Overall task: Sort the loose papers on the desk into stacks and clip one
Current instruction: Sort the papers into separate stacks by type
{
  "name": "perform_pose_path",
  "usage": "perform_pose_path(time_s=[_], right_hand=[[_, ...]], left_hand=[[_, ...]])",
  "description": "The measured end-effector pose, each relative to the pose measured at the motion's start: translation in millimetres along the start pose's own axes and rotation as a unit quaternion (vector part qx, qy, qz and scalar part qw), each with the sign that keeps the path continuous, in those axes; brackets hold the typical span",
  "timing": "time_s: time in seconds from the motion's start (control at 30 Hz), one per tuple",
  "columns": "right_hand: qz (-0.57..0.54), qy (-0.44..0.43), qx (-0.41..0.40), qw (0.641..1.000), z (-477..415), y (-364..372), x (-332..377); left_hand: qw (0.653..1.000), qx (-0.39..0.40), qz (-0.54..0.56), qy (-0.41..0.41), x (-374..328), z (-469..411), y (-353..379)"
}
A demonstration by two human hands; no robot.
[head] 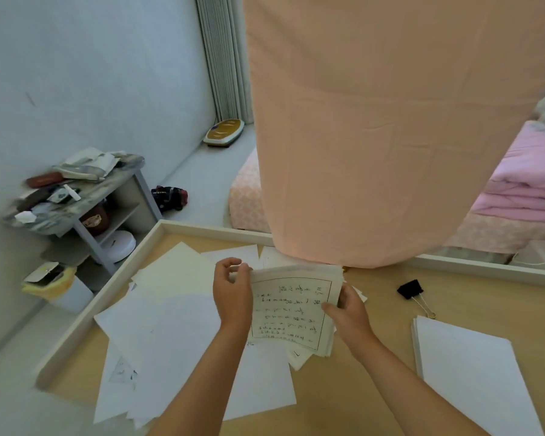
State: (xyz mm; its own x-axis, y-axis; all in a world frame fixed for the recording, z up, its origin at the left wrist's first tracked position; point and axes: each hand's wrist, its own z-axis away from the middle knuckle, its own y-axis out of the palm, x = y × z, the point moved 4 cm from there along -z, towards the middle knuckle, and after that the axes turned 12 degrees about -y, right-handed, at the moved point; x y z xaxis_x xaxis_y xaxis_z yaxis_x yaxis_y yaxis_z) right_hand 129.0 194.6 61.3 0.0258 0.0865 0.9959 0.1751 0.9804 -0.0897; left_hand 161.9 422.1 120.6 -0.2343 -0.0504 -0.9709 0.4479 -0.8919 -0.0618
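Both my hands hold a bundle of handwritten sheets (288,313) above the middle of the wooden desk (375,366). My left hand (233,294) grips the bundle's left edge with curled fingers. My right hand (348,309) pinches its right edge. Loose white papers (170,325) lie spread in a messy pile on the left half of the desk. A neat stack of blank white sheets (472,372) sits at the right. A black binder clip (411,291) lies on the desk behind that stack.
A peach cloth (390,136) hangs down over the desk's far edge. The desk has a raised white rim (85,313). Left of the desk stand a cluttered grey shelf (76,196) and a small bin (54,284). Pink bedding (523,190) lies at the right.
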Motion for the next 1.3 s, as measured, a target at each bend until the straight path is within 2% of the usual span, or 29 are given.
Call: perform_pose_path(time_s=[0.13,0.3,0.43,0.57,0.73,0.8,0.87,0.93,0.97,1.03,1.07,1.13,1.23,1.27,1.3], right_hand=[[0.028,0.003,0.022,0.999,1.8,10.5,4.5],[0.013,0.008,-0.024,1.000,-3.4,16.6,4.4],[0.022,0.022,-0.015,0.999,-2.4,29.7,-0.4],[0.024,0.021,-0.075,0.997,-5.9,25.7,-8.4],[0.037,0.057,-0.074,0.995,-0.6,39.6,-16.5],[0.104,0.015,-0.140,0.985,-3.8,28.9,-2.9],[0.239,-0.105,-0.180,0.949,-7.8,16.5,26.9],[0.328,-0.207,-0.112,0.915,-14.4,15.8,58.4],[0.339,-0.213,-0.054,0.915,-17.9,18.0,70.5],[0.340,-0.152,0.042,0.927,-24.1,20.1,77.3],[0.333,-0.113,0.059,0.934,-24.9,18.6,75.3],[0.274,-0.051,0.033,0.960,-22.7,11.8,68.4],[0.171,0.006,-0.048,0.984,-8.5,-5.8,55.7],[0.145,0.019,-0.076,0.986,-2.2,-11.6,50.7],[0.125,0.033,-0.102,0.986,4.8,-16.9,44.4]], left_hand=[[0.998,0.049,-0.021,0.015,2.9,-5.5,0.8],[0.994,0.103,0.003,0.033,15.8,-13.3,-7.7],[0.987,0.155,-0.039,0.006,42.0,-16.8,-5.5],[0.981,0.181,-0.060,-0.025,64.4,-31.9,-9.3],[0.965,0.220,-0.139,-0.017,81.9,-35.4,-5.7],[0.952,0.241,-0.190,0.018,70.7,-43.0,-7.0],[0.922,0.273,-0.256,0.092,52.7,-49.9,-5.3],[0.882,0.294,-0.322,0.178,32.0,-53.0,0.8],[0.860,0.301,-0.349,0.220,21.8,-53.1,5.9],[0.819,0.307,-0.390,0.289,4.0,-51.1,17.5],[0.803,0.309,-0.404,0.312,-3.6,-50.1,22.4],[0.779,0.313,-0.432,0.329,-13.4,-52.7,25.5],[0.734,0.319,-0.536,0.269,-7.4,-74.2,10.6],[0.741,0.321,-0.545,0.225,-3.8,-82.7,1.7],[0.774,0.330,-0.514,0.164,0.5,-89.8,-8.1]])
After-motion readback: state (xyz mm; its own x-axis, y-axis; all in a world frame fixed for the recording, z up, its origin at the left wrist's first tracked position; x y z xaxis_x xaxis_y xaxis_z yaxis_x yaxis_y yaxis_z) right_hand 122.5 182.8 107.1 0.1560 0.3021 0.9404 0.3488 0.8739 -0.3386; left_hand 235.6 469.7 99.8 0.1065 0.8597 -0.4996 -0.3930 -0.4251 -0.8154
